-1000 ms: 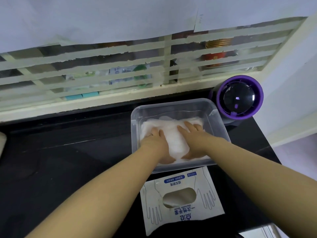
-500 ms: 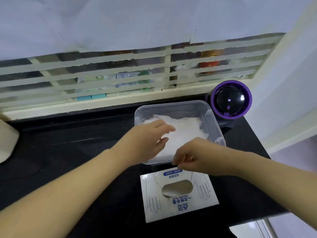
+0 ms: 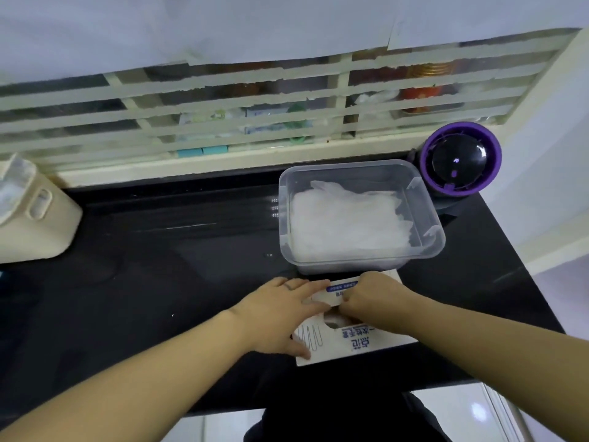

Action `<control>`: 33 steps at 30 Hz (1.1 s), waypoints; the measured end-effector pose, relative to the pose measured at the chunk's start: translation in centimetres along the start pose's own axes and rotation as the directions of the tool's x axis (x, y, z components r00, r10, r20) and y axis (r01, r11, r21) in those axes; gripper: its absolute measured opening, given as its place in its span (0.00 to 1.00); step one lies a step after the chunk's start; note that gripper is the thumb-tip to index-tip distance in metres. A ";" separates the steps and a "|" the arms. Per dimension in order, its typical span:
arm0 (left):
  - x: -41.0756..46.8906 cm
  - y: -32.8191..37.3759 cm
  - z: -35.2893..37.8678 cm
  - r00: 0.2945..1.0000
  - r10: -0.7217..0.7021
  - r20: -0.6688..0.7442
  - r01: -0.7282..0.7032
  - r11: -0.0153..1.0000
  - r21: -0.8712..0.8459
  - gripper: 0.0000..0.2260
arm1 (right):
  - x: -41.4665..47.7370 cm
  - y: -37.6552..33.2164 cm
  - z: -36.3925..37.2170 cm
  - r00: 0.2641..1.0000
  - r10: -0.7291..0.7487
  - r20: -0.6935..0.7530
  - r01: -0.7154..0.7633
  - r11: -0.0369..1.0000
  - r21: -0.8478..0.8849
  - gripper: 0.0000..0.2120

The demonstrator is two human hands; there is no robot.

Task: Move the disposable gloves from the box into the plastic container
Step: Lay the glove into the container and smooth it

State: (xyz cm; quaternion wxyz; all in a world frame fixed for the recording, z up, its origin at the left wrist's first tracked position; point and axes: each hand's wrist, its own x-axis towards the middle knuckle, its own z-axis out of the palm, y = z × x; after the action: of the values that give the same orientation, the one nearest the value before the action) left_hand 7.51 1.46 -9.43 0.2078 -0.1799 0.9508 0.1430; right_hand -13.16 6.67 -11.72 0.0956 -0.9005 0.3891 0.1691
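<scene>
Two bare hands are on the glove box (image 3: 360,341), which lies flat on the black worktop (image 3: 159,266) right in front of the plastic container (image 3: 350,264). The left hand (image 3: 277,317) lies on the box's left part with its grip slack: fingers straight across the top face, thumb spread toward the near edge, nothing clasped. The right hand (image 3: 376,298) is over the middle of the box with its fingers curled down at the oval opening; the fingertips are hidden, so I cannot tell whether this grip has hold of anything. A loose pile of translucent white disposable gloves (image 3: 344,224) fills much of the clear container. Just beside the container's far right corner stands a round black device with a purple ring (image 3: 460,164). Well apart, at the left edge, stands a cream-coloured bin (image 3: 35,224).
</scene>
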 end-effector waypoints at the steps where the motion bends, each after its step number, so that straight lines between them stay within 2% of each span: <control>1: 0.0 0.0 0.0 1.000 -0.006 0.012 0.006 1.000 -0.004 0.36 | 0.1 -0.1 -0.2 0.998 0.022 0.055 -0.022 1.000 -0.013 0.09; 3: 0.0 0.0 0.0 1.000 -0.009 0.019 0.009 1.000 -0.007 0.35 | 0.0 0.0 -0.3 0.998 0.015 0.067 -0.016 1.000 0.011 0.11; 6: 0.0 -0.1 0.2 1.000 -0.019 0.011 0.019 1.000 -0.013 0.35 | -0.9 0.2 -0.5 1.000 -0.007 -0.015 0.008 0.998 0.062 0.14; 9: -0.1 0.0 0.3 1.000 -0.027 0.006 0.028 0.999 -0.024 0.36 | -2.1 0.1 -0.8 0.992 0.033 -0.125 -0.027 0.999 0.045 0.07; 10: -0.1 0.0 0.3 1.000 -0.031 0.006 0.031 0.999 -0.022 0.37 | -2.5 0.0 -1.0 0.984 0.039 -0.175 -0.029 0.998 0.059 0.07; 12: 0.0 -0.1 0.1 0.999 -0.036 0.013 0.036 0.999 -0.021 0.37 | -3.0 -0.1 -2.2 0.956 0.099 -0.277 -0.066 0.990 0.127 0.04; 14: 0.1 -0.1 -0.1 0.999 -0.037 0.012 0.037 0.999 -0.016 0.37 | -3.7 -0.3 -4.1 0.878 0.240 -0.414 -0.122 0.949 0.291 0.10; 16: 0.1 -0.1 -0.3 0.999 -0.033 0.013 0.033 0.999 -0.003 0.37 | -4.5 -0.7 -6.5 0.746 0.441 -0.499 -0.120 0.826 0.550 0.13; 18: -0.1 0.2 -0.7 0.999 -0.034 0.008 0.034 0.999 -0.009 0.37 | -5.3 -0.4 -8.4 0.656 0.613 -0.441 -0.123 0.663 0.739 0.10; 20: -0.5 0.5 -1.4 0.998 -0.066 0.010 0.067 0.991 -0.117 0.35 | -6.0 0.3 -9.7 0.663 0.696 -0.278 -0.187 0.513 0.838 0.09; 21: -0.7 0.7 -1.9 0.994 -0.104 0.018 0.105 0.964 -0.243 0.34 | -6.3 0.5 -10.1 0.676 0.713 -0.184 -0.204 0.421 0.884 0.10; 24: -1.5 1.8 -4.6 0.988 -0.152 -0.005 0.119 0.792 -0.598 0.20 | -7.1 0.8 -11.2 0.641 0.764 0.074 -0.147 0.028 0.989 0.12; 25: -1.6 2.0 -5.6 0.987 -0.159 -0.033 0.096 0.735 -0.672 0.16 | -7.3 0.9 -11.4 0.637 0.761 0.123 -0.126 -0.055 0.991 0.12; 28: -2.2 2.3 -8.2 0.981 -0.185 -0.058 0.050 0.529 -0.847 0.21 | -8.0 1.2 -11.1 0.645 0.739 0.193 -0.087 -0.180 0.980 0.12; 29: -2.2 2.2 -8.7 0.983 -0.176 -0.060 0.022 0.431 -0.902 0.21 | -8.0 1.2 -11.2 0.650 0.715 0.256 -0.100 -0.254 0.962 0.12; 31: -2.1 2.3 -9.6 0.983 -0.163 -0.087 -0.053 0.200 -0.978 0.21 | -7.5 1.0 -11.9 0.724 0.602 0.336 -0.084 -0.407 0.910 0.16; 33: -1.9 2.2 -10.2 0.974 -0.207 -0.090 -0.095 -0.013 -0.995 0.24 | -7.6 1.0 -11.3 0.797 0.525 0.298 -0.031 -0.457 0.889 0.18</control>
State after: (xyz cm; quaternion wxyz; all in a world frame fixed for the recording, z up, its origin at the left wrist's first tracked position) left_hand 4.71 0.44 0.74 -0.0788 -0.3263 0.5733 0.7475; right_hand -16.16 7.65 1.59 0.6670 -0.2887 0.5962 -0.3410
